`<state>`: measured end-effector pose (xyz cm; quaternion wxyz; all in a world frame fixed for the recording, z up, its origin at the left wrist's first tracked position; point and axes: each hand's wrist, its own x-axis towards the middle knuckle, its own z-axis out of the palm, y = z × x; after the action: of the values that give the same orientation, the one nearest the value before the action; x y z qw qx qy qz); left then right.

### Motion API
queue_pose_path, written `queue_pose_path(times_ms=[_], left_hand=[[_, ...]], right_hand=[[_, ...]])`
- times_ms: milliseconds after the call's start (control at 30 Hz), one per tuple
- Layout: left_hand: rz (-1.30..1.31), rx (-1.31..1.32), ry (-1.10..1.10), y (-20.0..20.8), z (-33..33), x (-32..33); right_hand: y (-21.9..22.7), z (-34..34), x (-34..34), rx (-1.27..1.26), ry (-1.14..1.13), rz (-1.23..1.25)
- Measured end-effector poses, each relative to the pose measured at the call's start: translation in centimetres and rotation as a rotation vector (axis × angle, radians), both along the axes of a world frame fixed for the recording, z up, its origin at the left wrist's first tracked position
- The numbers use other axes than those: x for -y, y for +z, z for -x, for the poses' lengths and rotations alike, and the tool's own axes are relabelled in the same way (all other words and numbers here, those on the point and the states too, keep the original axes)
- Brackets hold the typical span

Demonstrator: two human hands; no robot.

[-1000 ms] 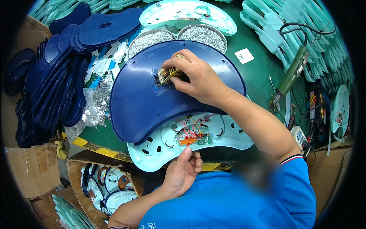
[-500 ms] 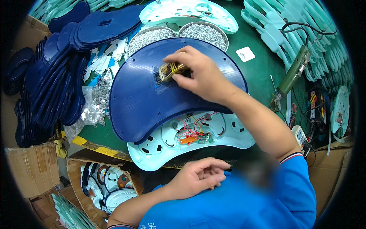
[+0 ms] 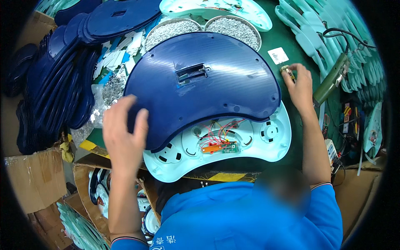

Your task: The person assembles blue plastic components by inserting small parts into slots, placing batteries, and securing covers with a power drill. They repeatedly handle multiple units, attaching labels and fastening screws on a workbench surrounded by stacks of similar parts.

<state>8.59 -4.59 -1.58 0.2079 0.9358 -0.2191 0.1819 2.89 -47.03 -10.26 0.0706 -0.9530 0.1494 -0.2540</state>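
Note:
A curved dark blue plastic panel (image 3: 208, 96) lies over a mint-green shell (image 3: 271, 152). Its rectangular slot (image 3: 191, 75) now shows dark, with small metal contacts at its ends. Below the panel's inner curve, red wires, an orange part (image 3: 211, 148) and a green circuit board (image 3: 229, 147) show in the shell. My right hand (image 3: 301, 86) is closed around a gold-coloured bundle of batteries (image 3: 287, 72) at the right of the panel, beside a white label card (image 3: 278, 55). My left hand (image 3: 123, 131) is open, fingers spread, by the panel's left edge.
Two round bowls of screws (image 3: 234, 30) stand behind the panel. Stacked blue panels (image 3: 62, 83) fill the left, with a bag of small metal parts (image 3: 112, 91) beside them. A green electric screwdriver (image 3: 332, 81) hangs at the right before mint-green shells (image 3: 329, 33). Boxes stand below.
My right hand has carried the battery bundle from the panel's slot to the right, uncovering the slot. My left hand has risen from my body to the panel's left edge and opened.

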Motion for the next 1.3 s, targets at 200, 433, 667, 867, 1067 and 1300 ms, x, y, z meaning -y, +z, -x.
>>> queue_pose_path(times_ms=[200,433,667,867,1067,1300], left_hand=[[0.287,-0.501,0.284,-0.6,-1.4,-1.7],[0.094,-0.417,0.276,-0.4,3.8,-1.7],[-0.020,-0.352,0.191,-2.3,3.2,-0.1],[-0.208,-0.660,0.148,0.2,-1.4,0.6],[-0.076,-0.255,0.175,-3.3,-3.0,5.3],[-0.160,-0.451,0.172,-3.3,-3.7,4.9]], right_hand=[[5.5,-2.5,-6.8,-0.045,0.247,-0.779],[8.5,4.6,-10.8,-0.258,0.141,-0.379],[6.0,6.2,-9.5,-0.295,0.060,-0.459],[8.5,2.0,-9.2,-0.602,0.094,-0.261],[6.5,-3.2,-11.8,-0.442,0.077,-0.254],[6.5,-2.9,-12.3,-0.574,0.056,-0.179]])
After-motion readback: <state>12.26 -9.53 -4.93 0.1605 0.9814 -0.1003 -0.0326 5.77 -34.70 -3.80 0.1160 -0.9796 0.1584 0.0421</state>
